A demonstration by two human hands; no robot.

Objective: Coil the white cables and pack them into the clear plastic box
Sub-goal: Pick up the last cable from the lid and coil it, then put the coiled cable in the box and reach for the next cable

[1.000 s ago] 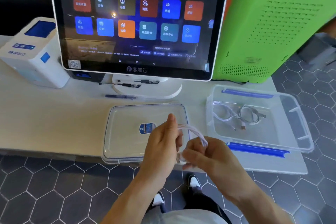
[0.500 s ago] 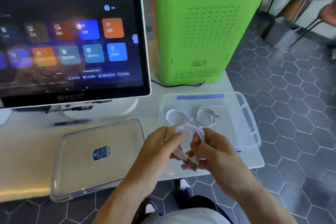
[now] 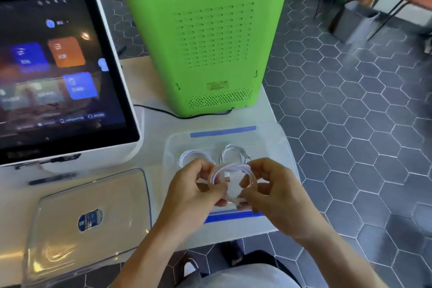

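A coiled white cable (image 3: 231,168) hangs between both hands, just above the near edge of the clear plastic box (image 3: 280,147). My left hand (image 3: 189,192) pinches the coil's left side and my right hand (image 3: 273,192) pinches its right side and lower end. Two more coiled white cables lie inside the box: one (image 3: 191,155) at the left, one (image 3: 236,151) beside it to the right. The box has blue clips at its far and near edges. Its clear lid (image 3: 93,217) with a blue sticker lies flat on the table to the left.
A white touchscreen terminal (image 3: 58,72) stands at the left rear. A green machine (image 3: 201,49) stands behind the box, with a black cord on the table. The white table (image 3: 154,124) ends just right of the box; hexagon floor tiles and chairs lie beyond.
The view has swung to the right and drawn closer. Both hands carried the coiled cable right, over the box's near edge, and spread the coil wider between them.
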